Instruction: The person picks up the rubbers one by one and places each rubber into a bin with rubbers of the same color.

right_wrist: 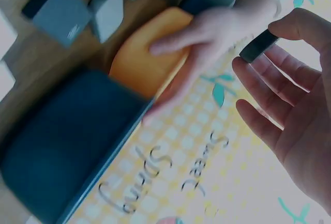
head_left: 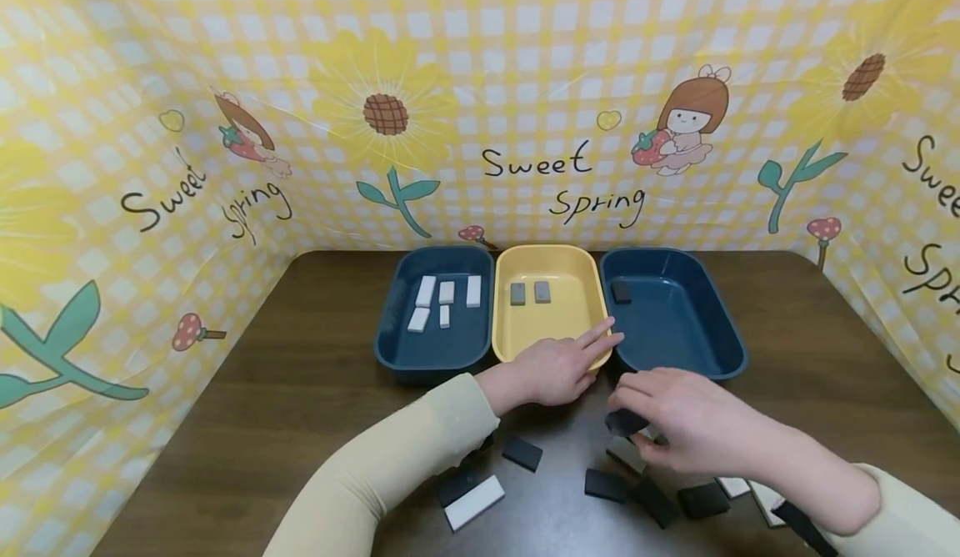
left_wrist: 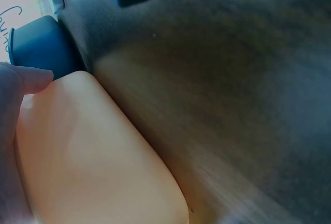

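Over the front right rim of the yellow bin (head_left: 551, 353) lies my left hand (head_left: 551, 369), fingers stretched toward the right-hand blue bin (head_left: 731, 357). Its thumb (left_wrist: 36, 79) touches the yellow bin's outer wall in the left wrist view. Between thumb and fingertips my right hand (head_left: 690, 419) pinches a small black block (right_wrist: 258, 45), in front of the right-hand blue bin. Below that hand lie several black blocks (head_left: 606, 485) and a grey block (head_left: 626, 455), partly hidden. One black block (head_left: 621, 293) sits in the right-hand blue bin; two grey blocks (head_left: 542, 292) are in the yellow bin.
The left-hand blue bin (head_left: 433, 363) holds several white blocks (head_left: 426, 290). Near my left sleeve lie a white block (head_left: 475, 503) and black blocks (head_left: 522, 453). More white blocks (head_left: 767, 503) lie by my right forearm. A patterned yellow cloth (head_left: 480, 82) hangs behind the table.
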Motion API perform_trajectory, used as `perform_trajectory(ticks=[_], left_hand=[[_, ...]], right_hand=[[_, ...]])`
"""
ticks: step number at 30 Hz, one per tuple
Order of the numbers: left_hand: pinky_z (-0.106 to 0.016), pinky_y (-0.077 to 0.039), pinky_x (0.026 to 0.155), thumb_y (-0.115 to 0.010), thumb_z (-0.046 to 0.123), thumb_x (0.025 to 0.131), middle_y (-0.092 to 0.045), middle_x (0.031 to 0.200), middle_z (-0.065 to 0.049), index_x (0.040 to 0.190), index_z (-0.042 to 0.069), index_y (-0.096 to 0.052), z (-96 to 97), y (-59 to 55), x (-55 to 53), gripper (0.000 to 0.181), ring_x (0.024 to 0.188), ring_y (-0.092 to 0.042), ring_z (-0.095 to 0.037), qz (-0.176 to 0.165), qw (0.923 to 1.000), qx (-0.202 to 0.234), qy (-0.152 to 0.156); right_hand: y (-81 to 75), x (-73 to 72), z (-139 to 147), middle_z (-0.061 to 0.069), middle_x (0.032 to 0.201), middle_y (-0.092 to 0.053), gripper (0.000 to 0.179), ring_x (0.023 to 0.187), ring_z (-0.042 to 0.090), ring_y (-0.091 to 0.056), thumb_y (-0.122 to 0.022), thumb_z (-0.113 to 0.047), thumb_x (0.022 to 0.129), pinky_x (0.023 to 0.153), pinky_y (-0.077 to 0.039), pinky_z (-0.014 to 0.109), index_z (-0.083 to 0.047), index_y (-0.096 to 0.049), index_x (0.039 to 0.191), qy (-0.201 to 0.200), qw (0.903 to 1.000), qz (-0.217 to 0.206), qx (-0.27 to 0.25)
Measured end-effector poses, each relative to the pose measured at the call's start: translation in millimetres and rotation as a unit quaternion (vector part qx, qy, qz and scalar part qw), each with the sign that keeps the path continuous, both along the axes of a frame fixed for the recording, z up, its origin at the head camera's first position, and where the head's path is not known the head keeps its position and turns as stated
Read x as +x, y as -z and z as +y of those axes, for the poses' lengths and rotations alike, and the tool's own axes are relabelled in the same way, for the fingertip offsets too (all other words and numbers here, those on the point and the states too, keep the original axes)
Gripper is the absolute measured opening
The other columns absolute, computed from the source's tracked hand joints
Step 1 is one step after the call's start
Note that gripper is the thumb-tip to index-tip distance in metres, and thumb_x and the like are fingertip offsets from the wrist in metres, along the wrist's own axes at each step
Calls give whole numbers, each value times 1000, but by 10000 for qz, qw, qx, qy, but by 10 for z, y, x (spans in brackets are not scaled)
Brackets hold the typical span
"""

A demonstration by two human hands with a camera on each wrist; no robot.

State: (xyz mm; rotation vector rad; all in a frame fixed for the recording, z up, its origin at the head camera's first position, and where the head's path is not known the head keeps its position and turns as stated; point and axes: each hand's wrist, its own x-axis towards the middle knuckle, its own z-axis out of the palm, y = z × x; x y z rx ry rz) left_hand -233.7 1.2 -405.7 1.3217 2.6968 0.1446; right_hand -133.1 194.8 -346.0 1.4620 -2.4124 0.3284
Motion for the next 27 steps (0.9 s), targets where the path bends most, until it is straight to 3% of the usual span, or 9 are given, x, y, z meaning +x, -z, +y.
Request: perform_trajectory(ticks=[8,19,22,27], left_hand=[[-15,-41,55,-52,28,100,-2,163,5,157,23,-16,2,-20,0,67,64,-52,-4,-78,10000,2,-17],[-14,-41,57,-53,28,100,-1,163,7,157,24,-15,-2,-21,-10,68,65,-52,-3,-203,9998,77,21],[-14,-41,56,-53,28,100,0,162,9,157,25,-15,-5,-20,-10,69,64,-52,-3,-247,9996,96,9],[-14,-41,56,-54,28,100,0,163,9,157,26,-14,-8,-12,-3,70,65,-53,-3,-289,9995,126,-19]], right_hand=[[-108,-204,217,-10,92,-61,31,74,5,-56,-80,-14,71,65,-52,30,-16,-66,99,849,9963,-111,49],[-190,-743,360,-4,85,-60,25,67,9,-53,-80,-12,74,60,-50,30,-12,-66,94,1925,9789,-556,394],[-200,-932,373,-2,83,-59,23,66,12,-52,-80,-11,75,61,-51,34,-11,-64,92,2177,9710,-819,546],[-216,-1270,354,2,81,-59,22,68,18,-53,-78,-13,79,66,-52,40,-6,-63,93,2704,9474,-1408,973]])
